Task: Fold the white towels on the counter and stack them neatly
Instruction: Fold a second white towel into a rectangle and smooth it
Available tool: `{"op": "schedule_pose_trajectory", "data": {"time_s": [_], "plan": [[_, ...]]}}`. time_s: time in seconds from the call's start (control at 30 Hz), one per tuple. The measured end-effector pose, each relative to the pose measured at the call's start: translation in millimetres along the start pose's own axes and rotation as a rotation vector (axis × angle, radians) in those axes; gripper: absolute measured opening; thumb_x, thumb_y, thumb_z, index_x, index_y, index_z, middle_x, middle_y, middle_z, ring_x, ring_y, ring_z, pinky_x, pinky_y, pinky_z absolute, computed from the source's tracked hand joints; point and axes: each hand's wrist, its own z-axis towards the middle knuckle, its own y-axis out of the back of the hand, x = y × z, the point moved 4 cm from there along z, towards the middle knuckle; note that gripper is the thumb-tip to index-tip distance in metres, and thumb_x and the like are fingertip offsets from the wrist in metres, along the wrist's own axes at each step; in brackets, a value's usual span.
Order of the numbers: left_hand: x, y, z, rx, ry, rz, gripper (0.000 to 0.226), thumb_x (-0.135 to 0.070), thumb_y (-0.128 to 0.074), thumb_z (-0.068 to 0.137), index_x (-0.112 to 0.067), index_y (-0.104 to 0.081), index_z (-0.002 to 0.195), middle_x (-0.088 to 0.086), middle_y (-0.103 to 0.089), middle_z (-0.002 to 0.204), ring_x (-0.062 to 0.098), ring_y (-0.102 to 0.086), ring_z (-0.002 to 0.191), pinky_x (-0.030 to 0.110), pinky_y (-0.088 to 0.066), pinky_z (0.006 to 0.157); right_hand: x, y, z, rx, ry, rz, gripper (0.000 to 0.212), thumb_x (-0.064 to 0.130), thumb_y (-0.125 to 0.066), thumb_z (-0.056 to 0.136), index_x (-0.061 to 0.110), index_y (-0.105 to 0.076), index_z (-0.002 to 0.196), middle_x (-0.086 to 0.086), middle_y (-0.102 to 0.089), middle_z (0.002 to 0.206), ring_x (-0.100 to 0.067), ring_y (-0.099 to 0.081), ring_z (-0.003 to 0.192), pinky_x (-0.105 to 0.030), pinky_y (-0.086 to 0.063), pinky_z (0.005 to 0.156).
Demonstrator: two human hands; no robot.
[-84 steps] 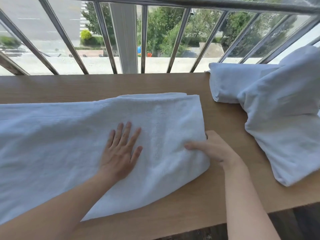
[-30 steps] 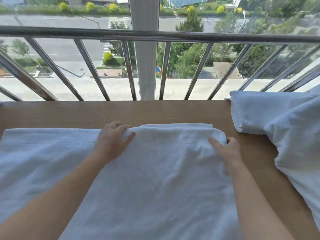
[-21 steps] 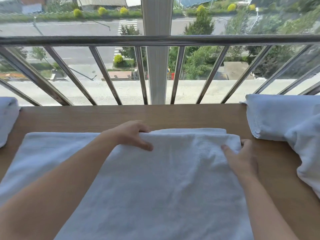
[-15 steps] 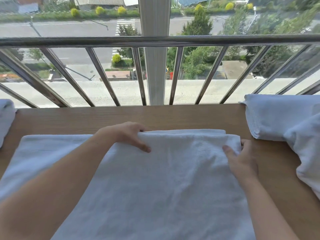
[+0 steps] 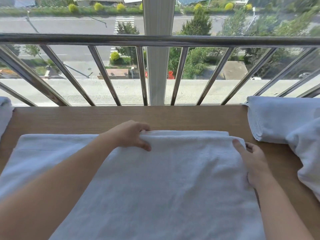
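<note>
One white towel (image 5: pixel 164 187) lies spread across the wooden counter (image 5: pixel 103 118), its right part doubled over so that a folded layer sits on top. The left hand (image 5: pixel 129 134) pinches this layer at its far edge near the middle, fingers curled over the edge and thumb pressed on the upper face. The right hand (image 5: pixel 252 161) clamps the far right corner, thumb on top and fingers tucked round the side. Further right a folded white towel (image 5: pixel 277 118) rests by the counter's back edge, with a rumpled towel (image 5: pixel 308 153) overlapping its near side. A further towel (image 5: pixel 5 111) shows at the far left. A steel railing (image 5: pixel 155 39) stands behind the counter.
</note>
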Motion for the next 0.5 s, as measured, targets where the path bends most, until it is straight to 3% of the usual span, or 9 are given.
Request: {"op": "schedule_pose_trajectory", "data": {"time_s": [0.07,0.13,0.2,0.27,0.37,0.5], "plan": [[-4,-6,-3,-0.123,-0.056,0.110,0.050,-0.064,-0.080,0.070,-0.032,-0.059,0.102,-0.012,-0.055,0.073,0.018,-0.054,0.072,0.033,-0.038,0.063,4,-4,2,0.130,-0.055,-0.004,0.032,0.028,-0.080,0.084,0.010,-0.069,0.108,-0.008,-0.076,0.098,-0.021,-0.074,0.083,-0.033,-0.058,0.069],[-9,-10,-10,-0.349,-0.231,0.148,0.049,-0.060,-0.078,0.075,-0.021,-0.063,0.100,-0.009,-0.060,0.076,0.028,-0.059,0.074,0.030,-0.034,0.062,5,-4,5,0.187,-0.022,-0.001,0.022,0.021,-0.080,0.084,0.013,-0.073,0.103,-0.007,-0.078,0.096,-0.023,-0.075,0.086,-0.036,-0.059,0.074],[-6,-13,-18,-0.532,-0.318,0.180,0.044,-0.056,-0.078,0.078,-0.017,-0.067,0.098,-0.002,-0.068,0.080,0.029,-0.066,0.076,0.030,-0.040,0.062,6,4,9,0.047,0.121,-0.077,0.017,0.021,-0.080,0.085,0.018,-0.071,0.098,-0.001,-0.074,0.092,-0.022,-0.071,0.089,-0.036,-0.055,0.079],[7,-11,-21,-0.530,-0.190,0.239,0.048,-0.067,-0.065,0.084,-0.022,-0.065,0.101,0.002,-0.069,0.083,0.030,-0.067,0.083,0.033,-0.040,0.064,6,8,10,-0.132,0.244,-0.232,0.017,0.025,-0.078,0.086,0.022,-0.063,0.094,0.011,-0.064,0.087,-0.023,-0.062,0.091,-0.035,-0.046,0.079],[38,-5,-21,-0.462,-0.039,0.399,0.063,-0.088,-0.041,0.078,-0.026,-0.053,0.080,0.000,-0.060,0.069,0.030,-0.065,0.077,0.033,-0.033,0.060,3,5,8,-0.169,0.260,-0.265,0.018,0.030,-0.074,0.088,0.027,-0.057,0.092,0.016,-0.058,0.087,-0.022,-0.058,0.093,-0.034,-0.040,0.081],[46,-4,-30,-0.600,-0.165,0.418,0.072,-0.089,-0.035,0.075,-0.019,-0.047,0.069,-0.003,-0.054,0.056,0.030,-0.061,0.060,0.031,-0.032,0.054,0,6,7,-0.196,0.293,-0.324,0.017,0.033,-0.068,0.092,0.025,-0.054,0.097,0.010,-0.061,0.089,-0.024,-0.058,0.087,-0.037,-0.041,0.078]]}}
